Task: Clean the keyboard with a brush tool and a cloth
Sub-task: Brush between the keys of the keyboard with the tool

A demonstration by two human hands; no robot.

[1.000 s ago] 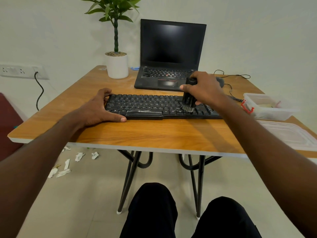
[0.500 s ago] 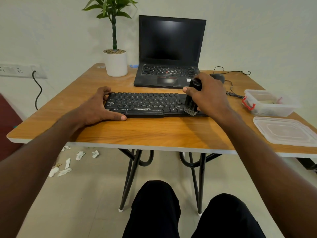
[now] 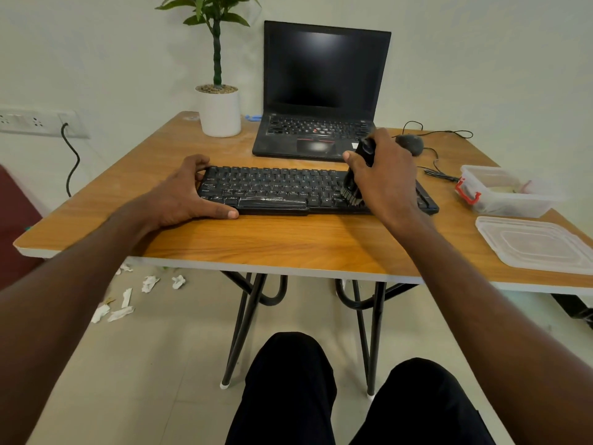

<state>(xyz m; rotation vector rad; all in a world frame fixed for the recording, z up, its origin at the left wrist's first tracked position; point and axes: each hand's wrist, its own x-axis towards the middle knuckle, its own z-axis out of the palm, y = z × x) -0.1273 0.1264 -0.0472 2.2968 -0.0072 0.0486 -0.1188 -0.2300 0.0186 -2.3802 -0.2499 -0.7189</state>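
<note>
Right now the keyboard (image 3: pixel 288 191) lies on the table (image 3: pixel 288 242) in front of the laptop (image 3: pixel 321 91). The left hand (image 3: pixel 179 194) braces its left end, thumb along the front edge, fingers curled over the back. The right hand (image 3: pixel 382 181) grips the brush (image 3: pixel 356 175), bristles down on the right-hand keys. Pressing too hard could pop a keycap; a loose brace could let the board slide toward the laptop. Swept dust may land on the table. No cloth is in view.
</note>
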